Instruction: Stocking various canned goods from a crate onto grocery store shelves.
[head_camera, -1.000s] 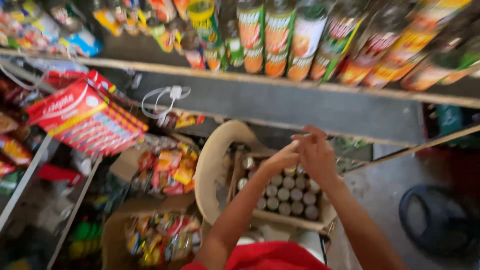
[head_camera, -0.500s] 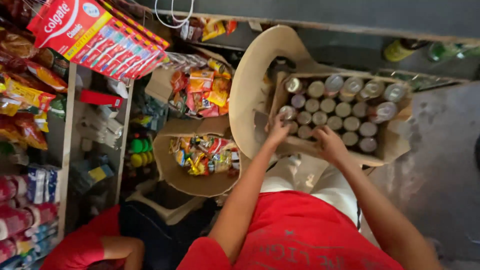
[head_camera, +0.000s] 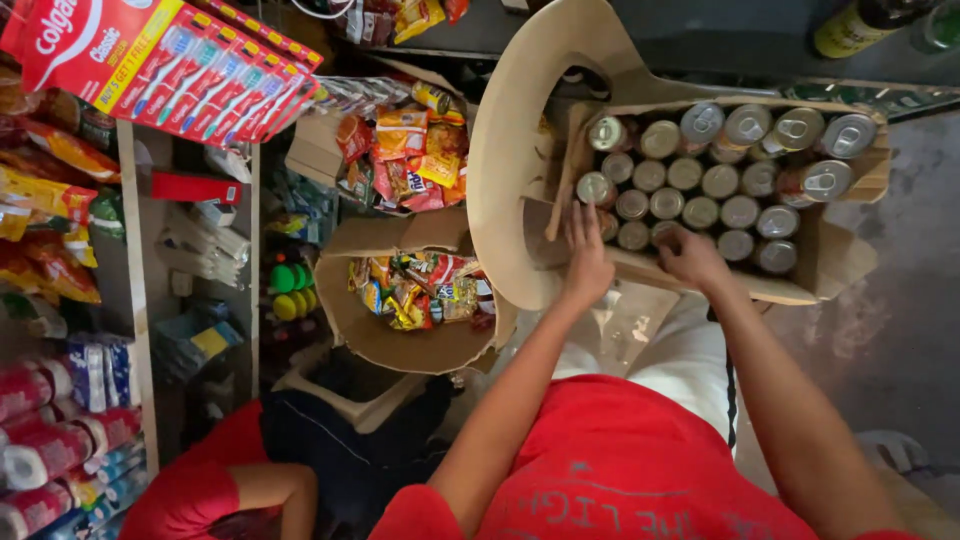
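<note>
An open cardboard box (head_camera: 830, 265) full of several silver-topped cans (head_camera: 715, 182) rests on a beige plastic chair (head_camera: 500, 160). My left hand (head_camera: 588, 258) lies flat with fingers spread on the cans at the box's near-left corner. My right hand (head_camera: 695, 260) is at the near row, fingers curled down over a can (head_camera: 664, 232); whether it grips that can is hidden. Both forearms reach out from my red shirt.
Two open boxes of snack packets (head_camera: 420, 295) sit left of the chair. A shelf (head_camera: 140, 300) at the left carries hanging toothbrush packs (head_camera: 190, 70) and tubes. Another person's red sleeve and arm (head_camera: 230, 490) show at bottom left. Bottles (head_camera: 860, 25) stand top right.
The view has tilted down from the bottle shelf to the box. Both hands have dropped from above the cans onto the near row, the left one moving to the near-left corner.
</note>
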